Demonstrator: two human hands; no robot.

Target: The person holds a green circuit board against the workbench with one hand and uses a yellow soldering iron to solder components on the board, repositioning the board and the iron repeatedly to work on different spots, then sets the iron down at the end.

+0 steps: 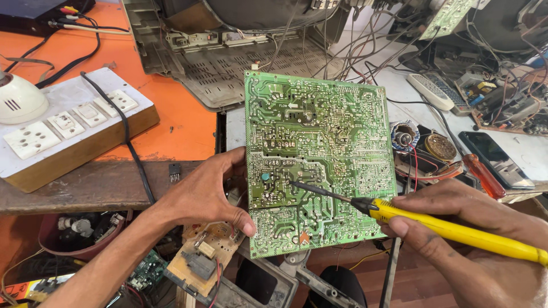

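Note:
A green circuit board (319, 154) stands tilted, solder side facing me, over the workbench edge. My left hand (202, 194) grips its lower left edge, thumb on the face. My right hand (456, 234) holds a yellow-handled soldering iron (451, 228) like a pen. Its dark tip (294, 184) touches the board's lower left area, just right of a small teal spot (265, 177).
A wooden switchboard with white sockets (68, 128) sits on the orange table (182, 120) at left. An opened television chassis (240, 63) and tangled wires lie behind. A remote (431, 91), a phone (496, 159), a red screwdriver (484, 175) and solder spools (425, 142) lie right. Loose boards are below.

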